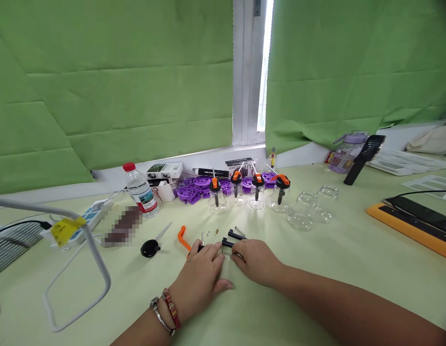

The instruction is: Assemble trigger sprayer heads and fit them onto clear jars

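Both my hands rest low on the pale green table, close together. My left hand, with bracelets at the wrist, has its fingers closed on a small black part with a metal pin. My right hand pinches a small metal spring beside a black part. Just behind lie another black part, a second spring, an orange lever and tiny screws.
A black cap with a metal rod lies to the left. Behind stand several glass jars with orange-black lids, empty glass jars, purple plastic parts, a water bottle and a power strip. An orange-edged tray sits right.
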The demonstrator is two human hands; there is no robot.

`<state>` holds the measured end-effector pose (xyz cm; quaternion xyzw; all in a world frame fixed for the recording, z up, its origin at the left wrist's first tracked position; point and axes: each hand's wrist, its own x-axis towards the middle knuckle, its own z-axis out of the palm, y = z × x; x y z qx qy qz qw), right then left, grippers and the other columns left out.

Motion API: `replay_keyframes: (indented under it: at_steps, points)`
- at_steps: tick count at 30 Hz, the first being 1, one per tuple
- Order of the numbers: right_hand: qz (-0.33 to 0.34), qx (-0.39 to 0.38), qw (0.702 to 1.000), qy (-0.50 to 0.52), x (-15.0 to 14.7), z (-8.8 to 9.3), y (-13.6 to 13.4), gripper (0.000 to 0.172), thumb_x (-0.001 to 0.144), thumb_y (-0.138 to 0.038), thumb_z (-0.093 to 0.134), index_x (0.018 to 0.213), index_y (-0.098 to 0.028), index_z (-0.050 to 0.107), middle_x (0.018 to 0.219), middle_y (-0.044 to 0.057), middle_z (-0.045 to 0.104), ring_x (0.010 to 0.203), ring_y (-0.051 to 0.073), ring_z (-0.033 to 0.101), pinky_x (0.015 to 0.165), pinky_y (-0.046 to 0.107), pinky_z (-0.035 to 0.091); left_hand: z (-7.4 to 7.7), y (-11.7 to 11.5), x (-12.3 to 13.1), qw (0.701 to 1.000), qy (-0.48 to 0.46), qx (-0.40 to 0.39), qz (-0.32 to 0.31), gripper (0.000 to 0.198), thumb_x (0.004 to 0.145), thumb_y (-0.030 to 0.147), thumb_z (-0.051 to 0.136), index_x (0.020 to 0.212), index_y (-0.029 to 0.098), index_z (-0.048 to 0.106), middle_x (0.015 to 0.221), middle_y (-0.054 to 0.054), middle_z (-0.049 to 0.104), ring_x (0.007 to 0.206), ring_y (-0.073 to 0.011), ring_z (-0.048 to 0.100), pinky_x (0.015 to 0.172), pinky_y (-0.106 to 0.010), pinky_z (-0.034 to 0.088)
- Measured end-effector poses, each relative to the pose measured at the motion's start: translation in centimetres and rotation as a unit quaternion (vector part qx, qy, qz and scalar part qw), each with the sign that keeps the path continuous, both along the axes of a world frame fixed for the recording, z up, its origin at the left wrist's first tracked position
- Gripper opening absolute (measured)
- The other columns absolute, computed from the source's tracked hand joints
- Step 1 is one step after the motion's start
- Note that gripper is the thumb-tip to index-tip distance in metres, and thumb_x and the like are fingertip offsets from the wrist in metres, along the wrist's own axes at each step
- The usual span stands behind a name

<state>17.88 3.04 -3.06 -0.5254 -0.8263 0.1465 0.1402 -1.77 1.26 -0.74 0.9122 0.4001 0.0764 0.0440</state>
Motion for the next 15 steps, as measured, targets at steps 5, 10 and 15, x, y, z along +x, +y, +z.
replay_keyframes:
  at_steps: [5, 10, 15]
  points:
    - [-0.066, -0.016, 0.995, 0.076, 0.9, 0.8, 0.6, 0.019, 0.084, -0.029, 0.051, 0.073, -0.019, 0.064, 0.066, 0.003, 0.063, 0.062, 0.015, 0.054, 0.056, 0.025, 0.031, -0.1, 0.0, -0.2, 1.0, -0.012, 0.018, -0.006, 0.044, 0.081, 0.053, 0.059, 0.112, 0.022, 0.058, 0.134, -0.014, 0.053, 0.118, -0.0305, 0.051, 0.105, -0.058, 0.025]
    - [-0.11, -0.085, 0.968, 0.21, 1.9, 1.0, 3.2, 0.015, 0.077, -0.028, 0.057, 0.067, -0.017, 0.061, 0.063, 0.002, 0.06, 0.058, 0.013, 0.051, 0.052, 0.023, 0.035, -0.2, -0.1, -0.1, 1.0, -0.009, 0.015, -0.013, 0.044, 0.082, 0.054, 0.057, 0.112, 0.022, 0.058, 0.135, -0.014, 0.052, 0.119, -0.0309, 0.051, 0.105, -0.059, 0.024]
    - [-0.174, -0.151, 0.937, 0.263, 2.2, 0.6, 6.2, 0.008, 0.068, -0.023, 0.065, 0.067, -0.016, 0.06, 0.06, 0.0, 0.058, 0.053, 0.011, 0.049, 0.048, 0.022, 0.035, 0.1, -0.2, 0.1, 1.0, 0.012, -0.008, -0.014, 0.042, 0.082, 0.053, 0.058, 0.109, 0.022, 0.058, 0.136, -0.013, 0.052, 0.121, -0.0305, 0.049, 0.106, -0.058, 0.022]
